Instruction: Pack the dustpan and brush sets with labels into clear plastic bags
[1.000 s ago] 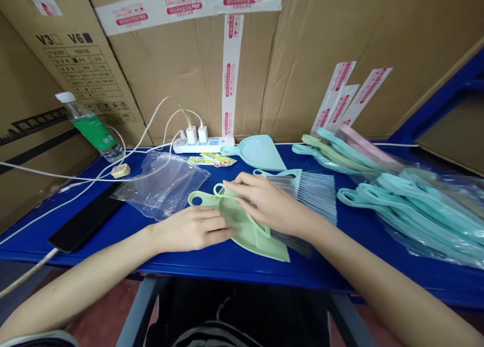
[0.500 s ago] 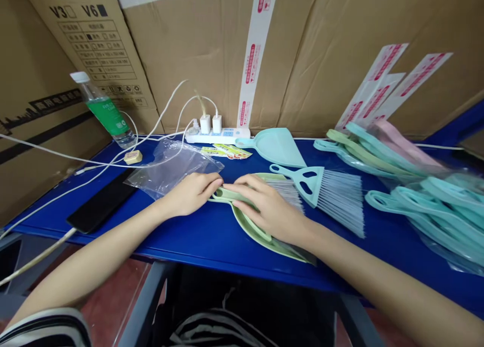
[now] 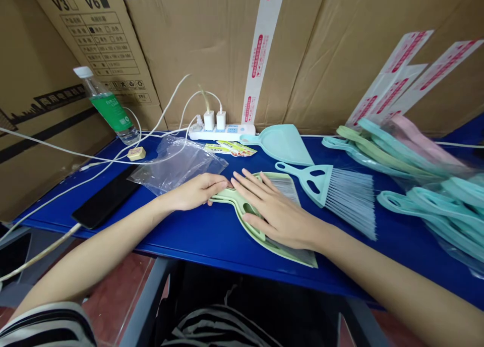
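My left hand [image 3: 196, 191] is closed around the handle end of a pale green dustpan [image 3: 309, 259], which lies on the blue table. A matching green hand brush [image 3: 286, 186] rests inside the pan, its handle lined up with the pan's handle. Across the brush lies my right hand [image 3: 280, 217], flat with fingers stretched out, hiding much of its head. Just right of it are a light blue hand brush [image 3: 319, 185] with pale bristles and, farther back, a light blue dustpan [image 3: 283, 142].
Wrapped dustpan sets [image 3: 427, 206] pile up at the right. Behind stand a power strip [image 3: 227, 132] with chargers and cardboard boxes [image 3: 212, 44]. A clear plastic bag [image 3: 177, 165], a black phone [image 3: 106, 198], a bottle [image 3: 111, 110] and white cables occupy the left.
My right hand has flattened, its fingers straightening over the green brush. My left hand has closed around the handle end. The view has shifted slightly.
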`<state>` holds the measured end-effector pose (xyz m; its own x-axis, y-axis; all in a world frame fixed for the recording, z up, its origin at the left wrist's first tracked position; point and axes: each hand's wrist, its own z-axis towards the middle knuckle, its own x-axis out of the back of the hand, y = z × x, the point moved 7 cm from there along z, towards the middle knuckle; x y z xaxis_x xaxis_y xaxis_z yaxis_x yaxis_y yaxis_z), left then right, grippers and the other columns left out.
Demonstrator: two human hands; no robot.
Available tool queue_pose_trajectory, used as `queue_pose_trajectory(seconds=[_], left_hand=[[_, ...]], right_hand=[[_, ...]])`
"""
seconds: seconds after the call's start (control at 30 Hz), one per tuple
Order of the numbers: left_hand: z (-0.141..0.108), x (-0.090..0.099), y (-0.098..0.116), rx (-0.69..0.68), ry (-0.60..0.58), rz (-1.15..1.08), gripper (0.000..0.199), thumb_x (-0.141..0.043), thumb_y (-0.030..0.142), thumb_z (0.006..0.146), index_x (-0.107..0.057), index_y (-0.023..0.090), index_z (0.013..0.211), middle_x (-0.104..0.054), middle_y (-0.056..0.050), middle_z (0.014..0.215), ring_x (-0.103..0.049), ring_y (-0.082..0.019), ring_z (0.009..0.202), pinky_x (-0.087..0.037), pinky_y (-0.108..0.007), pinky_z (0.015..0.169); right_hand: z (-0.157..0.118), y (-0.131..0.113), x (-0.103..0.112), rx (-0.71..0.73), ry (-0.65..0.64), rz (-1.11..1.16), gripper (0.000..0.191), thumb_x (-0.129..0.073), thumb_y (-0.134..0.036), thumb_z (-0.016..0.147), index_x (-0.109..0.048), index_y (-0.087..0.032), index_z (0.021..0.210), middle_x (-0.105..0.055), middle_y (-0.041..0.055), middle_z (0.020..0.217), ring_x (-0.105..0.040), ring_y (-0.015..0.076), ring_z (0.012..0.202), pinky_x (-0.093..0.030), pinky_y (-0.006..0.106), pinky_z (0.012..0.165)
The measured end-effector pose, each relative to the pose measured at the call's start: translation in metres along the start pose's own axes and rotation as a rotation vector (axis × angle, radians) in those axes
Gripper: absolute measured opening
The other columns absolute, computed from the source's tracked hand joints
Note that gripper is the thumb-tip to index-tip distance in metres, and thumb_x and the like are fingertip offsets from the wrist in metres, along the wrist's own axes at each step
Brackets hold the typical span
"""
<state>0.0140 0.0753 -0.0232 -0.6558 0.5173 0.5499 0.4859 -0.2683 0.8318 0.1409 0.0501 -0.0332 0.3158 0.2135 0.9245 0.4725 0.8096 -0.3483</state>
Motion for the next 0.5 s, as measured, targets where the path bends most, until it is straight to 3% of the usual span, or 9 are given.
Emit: queue_pose_trajectory(seconds=[0.23, 0.5], left_hand=[[-0.002, -0.001, -0.004, 0.035, -0.067, -0.115, 0.025, -0.048, 0.032, 0.092, -0.06, 0.015, 0.107, -0.053, 0.003, 0.074, -0.05, -0.006, 0.055, -0.045, -0.017, 0.051], [-0.002, -0.011, -0.006, 0.085, -0.142, -0.3, 0.026, -0.05, 0.032, 0.094, -0.059, 0.012, 0.108, -0.052, 0.008, 0.052, -0.049, -0.006, 0.041, -0.036, -0.015, 0.039]], right_hand=[[-0.005, 0.001, 0.002, 0.009, 0.012, 0.021, 0.073, -0.029, -0.052, 0.099, 0.0, -0.016, 0.156, -0.007, 0.0115, 0.161, 0.003, 0.0242, 0.147, -0.007, 0.056, 0.118], [-0.007, 0.004, -0.002, -0.037, -0.029, 0.012, 0.077, -0.032, -0.053, 0.098, -0.006, -0.01, 0.156, -0.005, 0.0146, 0.161, 0.005, 0.0259, 0.146, -0.009, 0.056, 0.118]])
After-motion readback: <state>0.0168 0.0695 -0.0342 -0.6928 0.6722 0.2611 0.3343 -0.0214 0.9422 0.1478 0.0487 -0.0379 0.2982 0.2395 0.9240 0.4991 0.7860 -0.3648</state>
